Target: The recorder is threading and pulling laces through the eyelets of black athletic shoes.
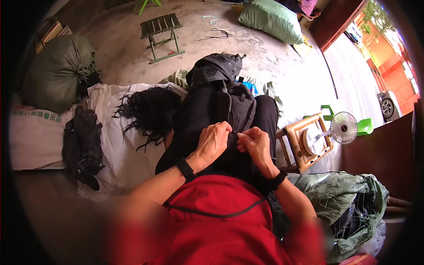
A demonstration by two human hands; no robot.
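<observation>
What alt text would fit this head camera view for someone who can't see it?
Both hands, left hand and right hand, pinch a black backpack lying on the seated person's lap. A white sack with dark fibres lies to the left; a small fan stands to the right.

Matt black woven cloth makes up the backpack (229,106) at centre; the floor (274,57) above is rough grey concrete; the stool (161,26) has painted green metal legs.
</observation>
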